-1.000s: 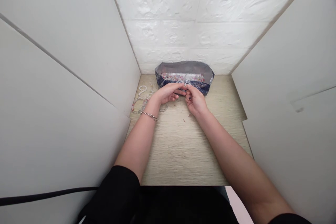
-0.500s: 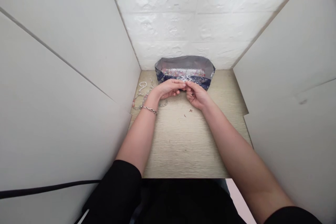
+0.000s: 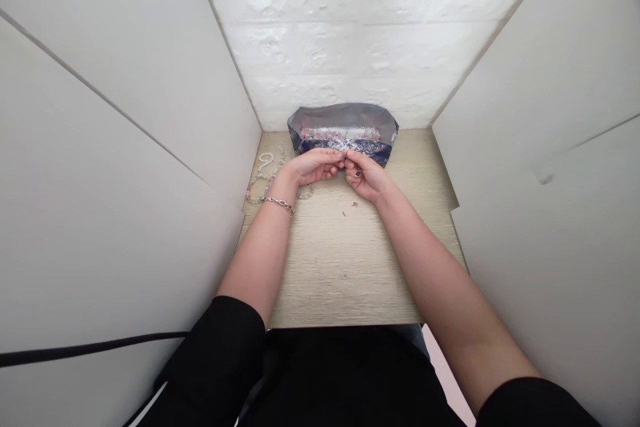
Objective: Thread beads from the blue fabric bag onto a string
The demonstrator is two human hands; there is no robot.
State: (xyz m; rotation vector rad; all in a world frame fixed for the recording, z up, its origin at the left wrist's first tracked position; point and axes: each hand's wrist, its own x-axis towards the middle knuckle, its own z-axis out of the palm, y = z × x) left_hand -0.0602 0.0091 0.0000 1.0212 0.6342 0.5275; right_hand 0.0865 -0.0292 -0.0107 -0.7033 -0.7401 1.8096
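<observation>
My left hand (image 3: 316, 166) and my right hand (image 3: 366, 175) meet fingertip to fingertip just in front of a dark blue bag (image 3: 345, 113). Both are closed in a pinch, and whatever lies between the fingertips is too small to make out. The bag stands open, its grey inside showing, with many small colourful beads (image 3: 367, 135) in it. Left of my left wrist lie strands of beads (image 3: 267, 159), whitish with some red ones, partly hidden by my wrist. A silver chain bracelet (image 3: 280, 203) circles my left wrist.
The wooden tabletop (image 3: 345, 267) sits between pale panels on the left (image 3: 150, 80) and right (image 3: 520, 113), with a white brick-patterned wall (image 3: 325, 33) behind. Small reddish-brown bits (image 3: 355, 204) lie below my hands. A black cable (image 3: 95, 347) runs in at the lower left.
The whole view has shifted slightly, so everything appears a little further left and up. My hands keep the same pinch together; the bag and strands stay in place on the table.
</observation>
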